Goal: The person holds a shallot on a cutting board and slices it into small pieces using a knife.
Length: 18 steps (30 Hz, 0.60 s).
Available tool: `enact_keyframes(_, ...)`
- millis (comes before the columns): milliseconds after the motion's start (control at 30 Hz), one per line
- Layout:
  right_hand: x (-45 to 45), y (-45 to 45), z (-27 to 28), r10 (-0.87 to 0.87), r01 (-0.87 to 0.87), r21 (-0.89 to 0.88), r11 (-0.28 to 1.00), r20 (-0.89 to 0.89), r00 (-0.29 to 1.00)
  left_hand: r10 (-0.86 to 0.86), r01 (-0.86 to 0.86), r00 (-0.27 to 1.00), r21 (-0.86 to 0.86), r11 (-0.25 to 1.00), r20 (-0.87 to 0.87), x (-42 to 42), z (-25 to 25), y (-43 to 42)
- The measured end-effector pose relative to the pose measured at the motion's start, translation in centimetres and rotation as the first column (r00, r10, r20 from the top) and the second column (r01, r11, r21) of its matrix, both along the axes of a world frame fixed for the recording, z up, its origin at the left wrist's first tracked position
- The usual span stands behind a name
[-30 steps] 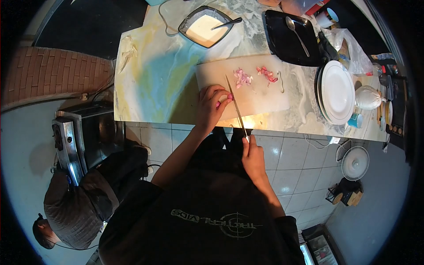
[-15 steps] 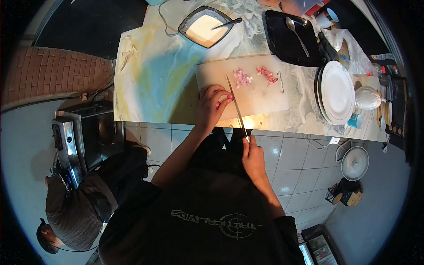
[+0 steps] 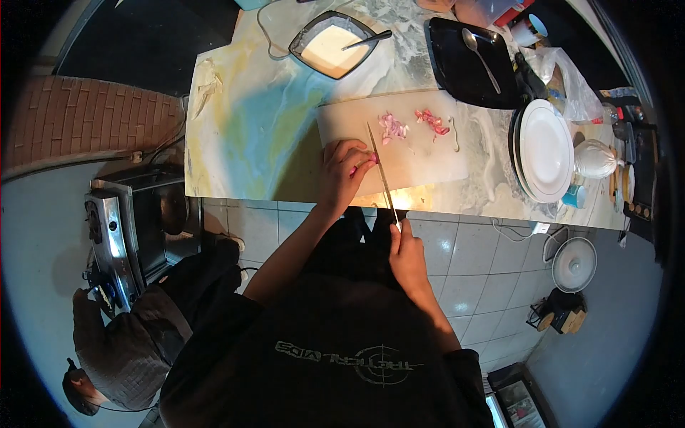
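My left hand [image 3: 344, 167] is closed over a small purplish shallot [image 3: 372, 158] on the white cutting board [image 3: 342, 118]; its fingertips press the piece down. Against the shallot's right side lies the blade of a long knife [image 3: 381, 162]. My right hand [image 3: 407, 250] is wrapped round the knife's handle, just off the table's front edge. Farther up the board sit a pile of pale pink chopped shallot [image 3: 392, 127] and a pile of redder chopped pieces [image 3: 431, 123]. A thin curled strip lies beside the red pile.
Behind the board stands a black bowl [image 3: 296, 44] of creamy batter with a spoon in it. To the right are a black tray [image 3: 446, 60] with a spoon [image 3: 482, 60] and stacked white plates [image 3: 546, 150]. Another person [image 3: 128, 349] is by a stove [image 3: 110, 239] at lower left.
My hands and the knife have barely moved. The other person at the left has shifted slightly, with an arm closer to the stove.
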State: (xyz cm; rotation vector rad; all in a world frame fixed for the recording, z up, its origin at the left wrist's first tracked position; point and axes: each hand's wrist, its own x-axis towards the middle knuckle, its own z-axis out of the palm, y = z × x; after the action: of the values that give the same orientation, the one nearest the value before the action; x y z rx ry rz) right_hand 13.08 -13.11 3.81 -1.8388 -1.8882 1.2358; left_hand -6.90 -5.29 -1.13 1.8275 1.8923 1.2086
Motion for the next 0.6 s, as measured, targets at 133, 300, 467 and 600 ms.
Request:
enact_keyframes(133,-0.2,0.0,0.0,0.002,-0.002,0.019,1.0,0.002,1.0,0.01,-0.01,1.0,-0.012,1.0,0.006,0.1,-0.2,-0.1)
enact_keyframes(300,-0.3,0.5,-0.1,0.022,-0.022,-0.023,1.0,0.015,1.0,0.03,-0.029,0.999,-0.033,0.999,0.037,0.1,-0.4,-0.1)
enact_keyframes(467,-0.7,0.8,-0.1,0.033,-0.032,-0.047,0.998,0.031,0.999,0.014,-0.015,0.999,0.01,1.0,0.029,0.0,-0.5,0.0)
enact_keyframes(600,-1.3,1.5,-0.1,0.04,-0.036,-0.037,0.999,0.099,0.994,0.015,-0.016,1.0,0.017,1.0,0.024,0.1,-0.7,-0.1)
